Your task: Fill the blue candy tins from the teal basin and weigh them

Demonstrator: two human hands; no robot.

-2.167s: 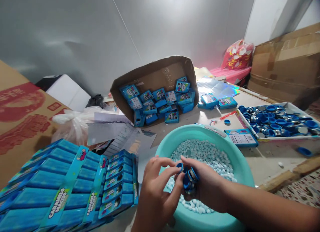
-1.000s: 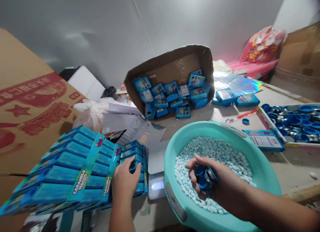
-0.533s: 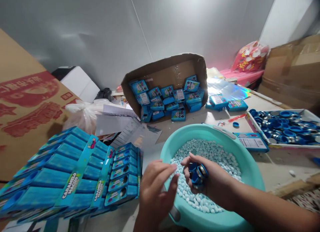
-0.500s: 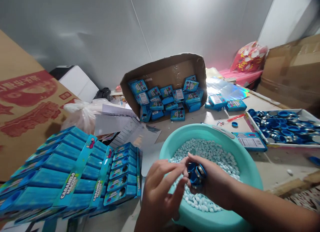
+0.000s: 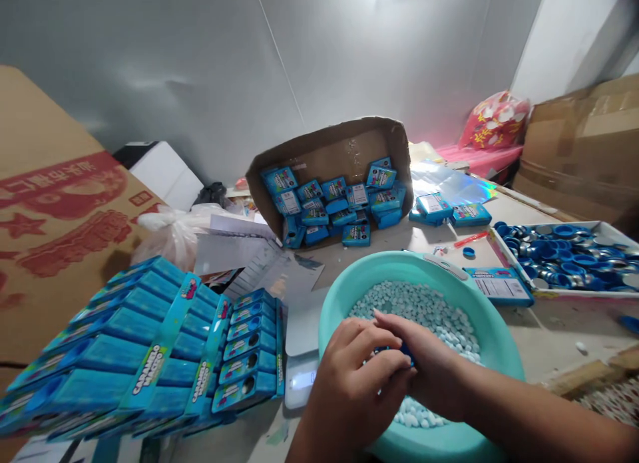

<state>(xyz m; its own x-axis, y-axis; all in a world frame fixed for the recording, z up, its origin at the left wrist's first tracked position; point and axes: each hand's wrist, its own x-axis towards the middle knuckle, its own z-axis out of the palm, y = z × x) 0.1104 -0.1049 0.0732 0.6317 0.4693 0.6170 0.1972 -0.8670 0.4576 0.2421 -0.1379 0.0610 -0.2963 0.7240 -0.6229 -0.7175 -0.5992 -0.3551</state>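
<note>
My right hand [image 5: 433,358] is cupped above the turquoise basin [image 5: 504,356], closed around several blue caps [image 5: 406,351] with metallic rims. Over that palm, my left hand [image 5: 357,376] bends its fingers onto the caps; its fingertips are partly hidden, and only a little blue shows between the hands. Pale blue candy tablets [image 5: 414,303] fill the bottom of the basin beneath both hands. Left of my left hand, a scale [image 5: 299,383] shows a lit display.
Stacked blue candy boxes [image 5: 164,356] stand on the left. A tilted carton [image 5: 329,140] behind the basin holds small blue boxes. On the right are a white tray [image 5: 619,233] of blue caps, a flat blue box [image 5: 499,287] and a large carton [image 5: 579,144].
My left hand has moved right and closed over the caps in my right palm, covering most of them. The scale's lit display has come into view.
</note>
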